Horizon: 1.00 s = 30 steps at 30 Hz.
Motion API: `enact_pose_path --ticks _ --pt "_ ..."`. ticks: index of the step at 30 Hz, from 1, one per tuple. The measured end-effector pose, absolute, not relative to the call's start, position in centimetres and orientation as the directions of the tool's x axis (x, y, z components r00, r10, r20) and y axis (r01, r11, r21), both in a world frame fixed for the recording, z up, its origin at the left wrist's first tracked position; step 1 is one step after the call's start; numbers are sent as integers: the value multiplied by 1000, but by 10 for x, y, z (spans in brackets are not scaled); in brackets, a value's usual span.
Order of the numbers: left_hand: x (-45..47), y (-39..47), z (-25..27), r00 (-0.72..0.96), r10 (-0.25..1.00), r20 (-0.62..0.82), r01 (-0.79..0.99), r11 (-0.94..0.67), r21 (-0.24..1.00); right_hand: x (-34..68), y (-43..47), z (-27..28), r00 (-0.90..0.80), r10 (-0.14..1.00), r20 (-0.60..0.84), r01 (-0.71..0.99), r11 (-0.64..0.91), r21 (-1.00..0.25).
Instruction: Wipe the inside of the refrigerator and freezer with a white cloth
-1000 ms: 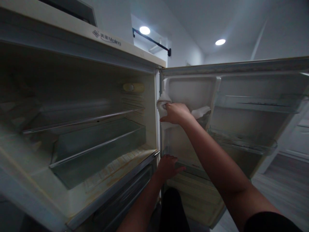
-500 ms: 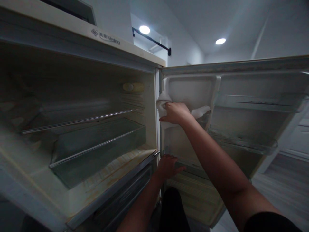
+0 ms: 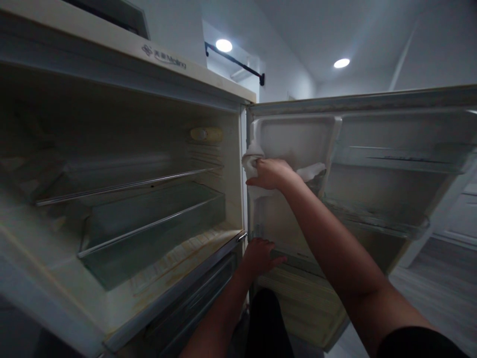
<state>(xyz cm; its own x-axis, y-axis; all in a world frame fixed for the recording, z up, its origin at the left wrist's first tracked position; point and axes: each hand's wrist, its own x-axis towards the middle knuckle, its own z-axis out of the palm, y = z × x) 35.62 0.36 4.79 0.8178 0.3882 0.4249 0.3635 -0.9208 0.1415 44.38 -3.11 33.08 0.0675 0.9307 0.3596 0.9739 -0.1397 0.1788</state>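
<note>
My right hand [image 3: 272,173] reaches across to the hinge side of the opened fridge door [image 3: 298,134]. Its fingers are closed on a white cloth [image 3: 254,149], pressed against the door's inner edge. Another white piece [image 3: 311,171] shows past the wrist; whether it belongs to the cloth I cannot tell. Lower down, my left hand [image 3: 259,257] rests at the door's inner side near the hinge, thumb apart from the fingers and nothing seen in it. The fridge [image 3: 208,79] stands open at left, with yellow-brown stains on its floor.
Inside the fridge are a glass shelf [image 3: 130,186], a clear drawer [image 3: 149,238] and a yellowish lamp cover [image 3: 206,134]. Clear door racks [image 3: 376,223] line the door at right. A metal hinge piece [image 3: 241,237] sticks out between cabinet and door. My dark-clothed knee [image 3: 265,318] is below.
Almost nothing differs. The view has shifted very slightly; my right hand stays on the cloth in the same place, and my left hand keeps its position.
</note>
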Motion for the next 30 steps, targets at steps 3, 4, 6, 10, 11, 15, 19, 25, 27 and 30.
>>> enact_pose_path --ticks 3,4,6,10,11,15,19,25,27,30 --pt "356 2 50 817 401 415 381 -915 133 445 -34 333 49 947 317 975 -114 190" --pt "356 2 51 819 404 409 387 -913 126 445 -35 332 43 947 319 974 -111 198" --pt "356 1 53 825 403 396 393 -913 111 444 -39 329 30 937 348 970 -111 217" --pt "356 2 56 834 395 384 391 -916 94 448 -55 320 33 905 424 956 -152 252" --pt "357 2 56 834 395 384 392 -915 91 451 -61 319 42 902 431 953 -165 254" --pt "359 2 54 828 399 394 396 -914 93 473 -93 320 111 912 394 938 -227 262" --pt "362 0 52 821 417 389 416 -905 93 492 -110 326 160 929 335 914 -267 306" --pt "370 -3 52 809 437 392 428 -896 115 476 -69 328 117 940 320 935 -213 283" --pt "374 -4 52 804 449 389 440 -890 119 459 -48 324 114 922 370 938 -222 265" --pt "377 -6 51 799 465 382 459 -881 111 438 -25 318 197 867 457 932 -311 188"
